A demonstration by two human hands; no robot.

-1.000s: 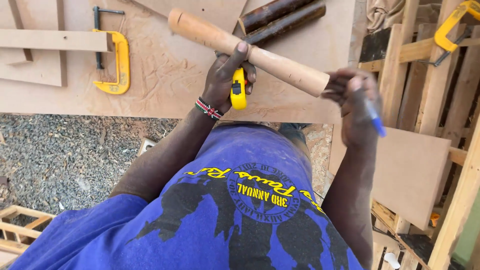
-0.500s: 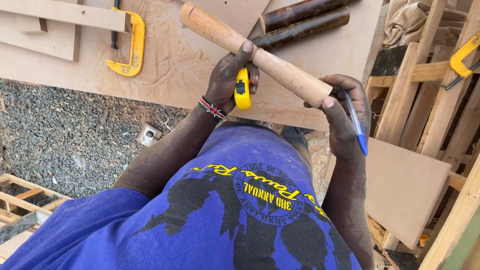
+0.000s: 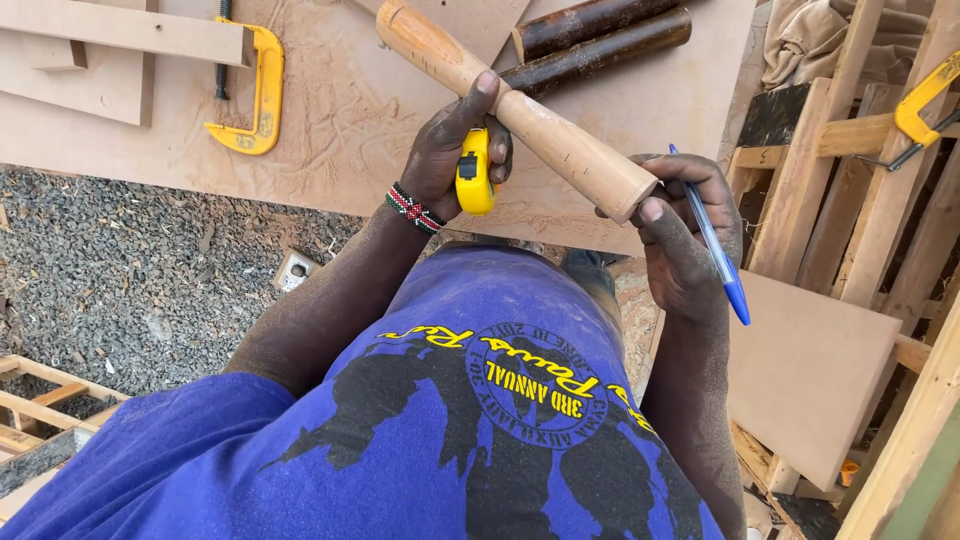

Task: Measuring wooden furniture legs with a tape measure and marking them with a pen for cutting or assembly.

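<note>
Head view, left hand: the left hand [image 3: 440, 150] is closed around a small yellow tape measure case [image 3: 474, 172], with the thumb pressed on top of a pale turned wooden dowel [image 3: 515, 105].
Head view, right hand: the right hand [image 3: 685, 235] cups the near end of the dowel with thumb and fingers and also carries a blue ballpoint pen [image 3: 715, 245] between its fingers, tip pointing near and right.
Dowel position: held in the air just above the near edge of a flat brown fibreboard sheet [image 3: 340, 110], in front of the person's blue printed shirt [image 3: 470, 420].
Dowel axis: the long axis runs diagonally, from far left down to near right; the cut end face sits inside the right hand.
Surroundings: two dark brown round poles [image 3: 600, 35] lie on the sheet beyond the dowel; a yellow metal C-clamp [image 3: 255, 95] lies well to the left; grey gravel [image 3: 130, 270] covers the ground on the left.
Handling note: judged from the grip, the dowel is best kept from rolling by holding the thumb pressure firm and bracing the end face squarely, with the pen kept clear of the wood until a mark is wanted.
</note>
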